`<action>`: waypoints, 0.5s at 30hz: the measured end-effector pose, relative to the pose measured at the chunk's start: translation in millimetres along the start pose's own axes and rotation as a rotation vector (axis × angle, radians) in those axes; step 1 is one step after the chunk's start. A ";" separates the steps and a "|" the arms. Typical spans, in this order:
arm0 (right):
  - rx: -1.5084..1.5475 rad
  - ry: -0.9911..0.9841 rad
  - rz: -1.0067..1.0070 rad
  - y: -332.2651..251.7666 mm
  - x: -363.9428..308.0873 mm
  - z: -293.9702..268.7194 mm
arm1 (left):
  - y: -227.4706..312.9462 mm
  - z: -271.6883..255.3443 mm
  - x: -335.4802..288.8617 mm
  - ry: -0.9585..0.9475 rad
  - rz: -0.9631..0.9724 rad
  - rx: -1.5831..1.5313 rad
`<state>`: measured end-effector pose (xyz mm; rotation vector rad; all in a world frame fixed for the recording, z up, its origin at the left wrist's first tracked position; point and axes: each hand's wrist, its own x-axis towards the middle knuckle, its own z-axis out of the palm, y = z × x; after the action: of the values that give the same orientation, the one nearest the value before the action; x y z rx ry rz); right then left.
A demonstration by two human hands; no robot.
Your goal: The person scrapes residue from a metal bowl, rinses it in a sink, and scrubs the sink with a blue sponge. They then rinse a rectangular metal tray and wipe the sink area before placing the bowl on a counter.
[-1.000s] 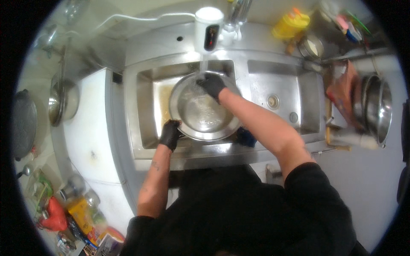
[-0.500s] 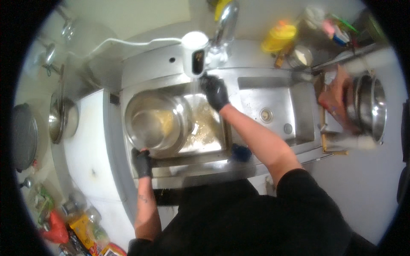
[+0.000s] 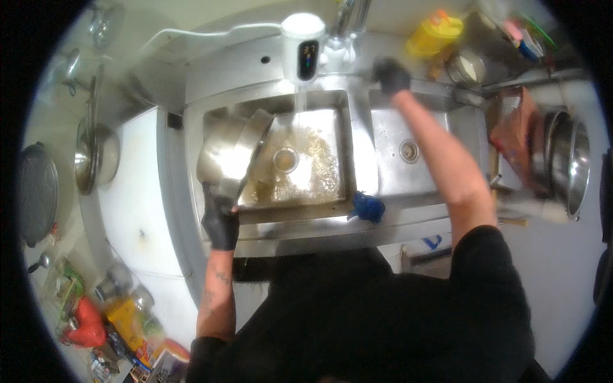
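Observation:
In the left basin (image 3: 322,137) a steel pot (image 3: 223,153) lies tipped on its side, its mouth turned toward the drain. My left hand (image 3: 222,223), in a black glove, is closed on the pot's near edge. Water runs from a white faucet heater (image 3: 302,48) into this basin, and brownish wet residue lies around the drain. My right hand (image 3: 391,75), also black-gloved, is over the back rim of the right basin, to the right of the faucet. Motion smears its fingers, and nothing can be made out in it.
A blue cloth (image 3: 368,207) lies on the sink's front ledge. Behind the right basin stand a yellow bottle (image 3: 435,33) and a bowl (image 3: 466,67). Steel basins (image 3: 568,159) lean at the right. A white counter (image 3: 131,210) borders the sink on the left.
The pot has been tipped from upright onto its side, uncovering the drain. My right hand has moved from under the faucet heater rightward to behind the right basin.

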<state>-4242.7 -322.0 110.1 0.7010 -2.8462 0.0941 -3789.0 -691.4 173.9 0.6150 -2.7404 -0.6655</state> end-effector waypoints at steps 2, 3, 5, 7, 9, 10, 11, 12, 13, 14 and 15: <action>-0.049 -0.052 0.020 42.3 36.4 1.1 | 9.1 -10.7 2.2 0.027 0.014 0.011; -0.033 0.046 0.074 53.9 46.7 4.4 | 13.7 -16.6 4.4 0.048 0.038 0.026; 0.186 0.049 0.178 69.6 58.6 6.9 | 21.9 -27.3 9.7 0.093 0.071 0.042; 0.298 -0.013 0.231 60.6 43.5 8.2 | 26.3 -35.0 15.3 0.145 0.089 0.043; 0.296 -0.096 0.142 39.3 7.5 0.9 | 24.9 -38.8 21.1 0.164 0.068 0.075; 0.422 -0.256 0.081 21.1 -20.9 -2.9 | 22.3 -39.3 23.1 0.176 0.060 0.060; 0.525 -0.434 0.061 -0.4 -56.0 -8.1 | 19.0 -38.4 25.0 0.200 0.049 0.052; 0.358 -0.413 -0.040 -30.3 -95.8 -12.1 | 14.7 -37.8 26.3 0.222 0.014 -0.011; 0.559 -0.635 -0.070 -49.1 -133.4 -22.8 | 10.6 -34.7 27.4 0.258 -0.021 -0.071; 0.578 -0.722 -0.162 -68.1 -170.9 -34.2 | 5.6 -32.3 29.4 0.294 -0.034 -0.124; 0.788 -0.612 -0.135 -85.4 -208.8 -47.7 | -0.1 -30.1 32.0 0.292 -0.152 -0.211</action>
<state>-4013.4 -297.9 112.6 1.2337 -3.2769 1.2196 -3807.0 -717.4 204.3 0.8050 -2.3363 -0.8159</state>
